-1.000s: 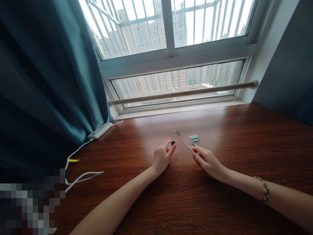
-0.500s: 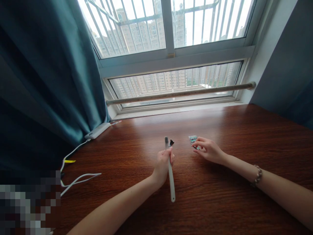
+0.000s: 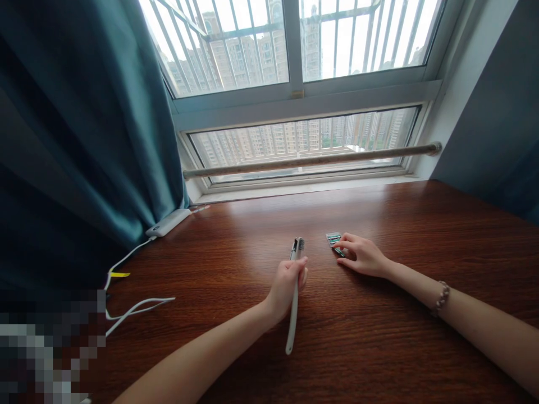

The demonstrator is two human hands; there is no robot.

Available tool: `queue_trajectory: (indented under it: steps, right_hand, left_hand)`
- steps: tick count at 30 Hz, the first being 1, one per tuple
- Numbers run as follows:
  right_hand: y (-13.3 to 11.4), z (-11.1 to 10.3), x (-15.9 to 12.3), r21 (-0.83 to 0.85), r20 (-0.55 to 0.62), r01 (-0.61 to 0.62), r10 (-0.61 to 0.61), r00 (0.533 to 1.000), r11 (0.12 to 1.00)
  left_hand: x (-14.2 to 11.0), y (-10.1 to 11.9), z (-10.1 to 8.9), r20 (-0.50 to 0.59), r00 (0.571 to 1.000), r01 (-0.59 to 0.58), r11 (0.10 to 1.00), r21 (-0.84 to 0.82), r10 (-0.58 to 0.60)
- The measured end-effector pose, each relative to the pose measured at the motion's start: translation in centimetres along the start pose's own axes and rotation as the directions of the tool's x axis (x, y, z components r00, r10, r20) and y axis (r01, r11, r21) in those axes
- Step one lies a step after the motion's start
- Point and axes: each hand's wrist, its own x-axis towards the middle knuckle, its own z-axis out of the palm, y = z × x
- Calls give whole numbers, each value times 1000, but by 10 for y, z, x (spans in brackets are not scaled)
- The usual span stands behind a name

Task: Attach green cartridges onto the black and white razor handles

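Observation:
My left hand (image 3: pixel 286 286) is closed around a pale toothbrush (image 3: pixel 293 322). Its bristled head rises above my fingers and its long handle hangs down below them. Beside the bristles, a thin silvery object with a dark tip (image 3: pixel 293 247) also sticks up from the same grip; its kind is unclear. My right hand (image 3: pixel 364 255) rests over the near edge of a small flat pack with teal and dark stripes (image 3: pixel 333 238), which lies on the table. Its thumb and index finger are apart, with the pack's lower corner close to them. The fingers partly cover the pack.
The brown wooden table (image 3: pixel 236 235) runs up to the window sill. On the left lie a white power strip (image 3: pixel 168 223), a white cable (image 3: pixel 141 306) and a yellow strip (image 3: pixel 120 275). A blue curtain (image 3: pixel 105 112) hangs there. A horizontal rail (image 3: pixel 315 161) crosses the window.
My left hand has turned the toothbrush: its head is now right of the dark-tipped object and its handle end has swung left. My right hand has shifted slightly, its thumb and index farther apart.

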Motion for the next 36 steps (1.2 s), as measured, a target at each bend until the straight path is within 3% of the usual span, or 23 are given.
queue_trajectory:
  steps: [15,23,27,32,36]
  right_hand:
    - [4,-2,5,-18,72,-55,56,996,998]
    - [-1,2,2,-80,10,-125,127,992,989]
    - [-21,0,0,29,-21,-105,106,994,994]
    - [-66,-2,-11,261,-58,-4,20,998,965]
    - [-83,0,-19,374,-61,30,-8,998,927]
  left_hand:
    - [-2,-2,2,65,997,25,996,85,-30]
    - [-8,-3,12,74,973,231,936,-264,-220]
    - [-12,-1,13,152,948,315,884,-344,-279]
    - [-16,-1,15,249,912,393,868,-304,-326]
    - [-18,-2,17,328,895,399,871,-286,-303]
